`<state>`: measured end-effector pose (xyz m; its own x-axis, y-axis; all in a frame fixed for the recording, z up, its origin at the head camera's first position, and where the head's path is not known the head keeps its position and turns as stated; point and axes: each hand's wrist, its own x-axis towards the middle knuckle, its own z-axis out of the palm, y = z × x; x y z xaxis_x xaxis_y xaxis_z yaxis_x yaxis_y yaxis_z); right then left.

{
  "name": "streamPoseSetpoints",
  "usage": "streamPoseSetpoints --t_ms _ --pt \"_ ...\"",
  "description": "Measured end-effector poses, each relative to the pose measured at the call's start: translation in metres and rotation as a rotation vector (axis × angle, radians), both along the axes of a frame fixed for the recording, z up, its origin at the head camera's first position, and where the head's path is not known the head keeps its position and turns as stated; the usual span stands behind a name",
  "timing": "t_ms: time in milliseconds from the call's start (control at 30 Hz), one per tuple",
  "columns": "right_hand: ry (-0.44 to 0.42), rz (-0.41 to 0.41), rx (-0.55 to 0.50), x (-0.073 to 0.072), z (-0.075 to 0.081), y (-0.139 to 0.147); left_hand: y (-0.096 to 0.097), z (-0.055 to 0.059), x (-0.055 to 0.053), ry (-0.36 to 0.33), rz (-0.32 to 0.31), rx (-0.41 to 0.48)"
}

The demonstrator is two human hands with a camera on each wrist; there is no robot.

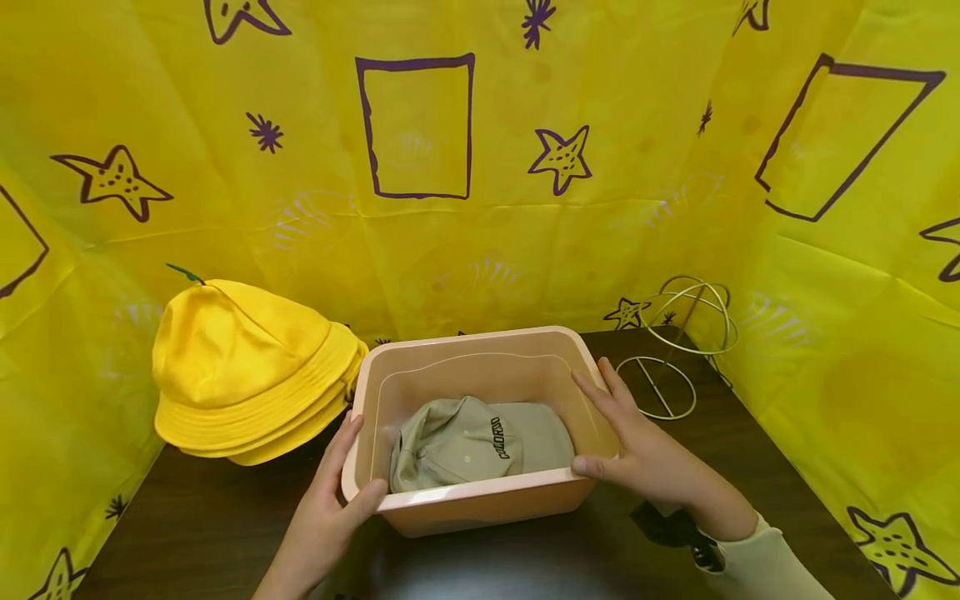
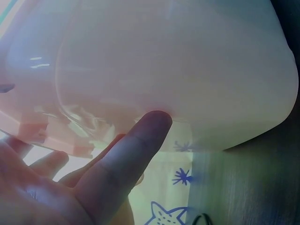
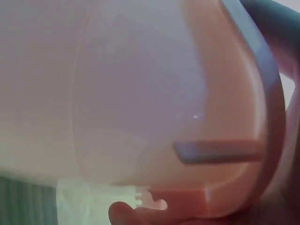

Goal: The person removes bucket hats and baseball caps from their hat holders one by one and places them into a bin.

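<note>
A pale pink plastic bin [image 1: 487,502] is between my two hands, its opening facing up toward the head camera. Inside lies a grey-green baseball cap [image 1: 465,446] with dark lettering. My left hand [image 1: 330,492] grips the bin's left end, thumb over the front corner of the rim; in the left wrist view the thumb [image 2: 129,159] lies against the bin's wall [image 2: 178,61]. At the other end my right hand [image 1: 637,437] holds the right rim, thumb at the front corner and fingers along the side. The bin's wall [image 3: 136,93] fills most of the right wrist view.
Left of the bin, a stack of yellow bucket hats [image 1: 240,367] with a green sprout on top stands close to it. A gold wire stand [image 1: 678,358] is at the back right of the dark wooden table [image 1: 217,525]. Yellow patterned cloth [image 1: 420,242] encloses the table's back and sides.
</note>
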<state>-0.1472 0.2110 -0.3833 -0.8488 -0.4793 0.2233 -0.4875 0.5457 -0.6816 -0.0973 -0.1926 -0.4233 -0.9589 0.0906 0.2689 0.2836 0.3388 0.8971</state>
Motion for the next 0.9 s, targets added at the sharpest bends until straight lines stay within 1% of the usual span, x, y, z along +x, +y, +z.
streamPoseSetpoints --t_ms 133,300,433,633,767,900 --pt "-0.017 -0.045 -0.057 -0.002 -0.003 -0.003 0.000 0.000 0.000 0.007 0.000 -0.003" --pt "-0.018 -0.087 -0.077 -0.004 -0.007 -0.005 0.000 -0.001 -0.001 0.012 0.007 -0.012" --pt "-0.039 -0.115 -0.102 -0.003 -0.008 -0.007 0.000 0.000 -0.001 0.008 0.013 -0.013" --pt "-0.074 -0.146 -0.161 -0.003 -0.012 -0.008 0.000 0.000 -0.001 0.010 0.005 -0.006" --pt "-0.116 -0.156 -0.217 -0.003 -0.014 -0.008 -0.001 -0.001 -0.002 0.009 -0.006 0.007" --pt "-0.127 -0.171 -0.220 -0.001 -0.014 -0.009 -0.001 0.000 -0.004 0.002 -0.012 0.008"
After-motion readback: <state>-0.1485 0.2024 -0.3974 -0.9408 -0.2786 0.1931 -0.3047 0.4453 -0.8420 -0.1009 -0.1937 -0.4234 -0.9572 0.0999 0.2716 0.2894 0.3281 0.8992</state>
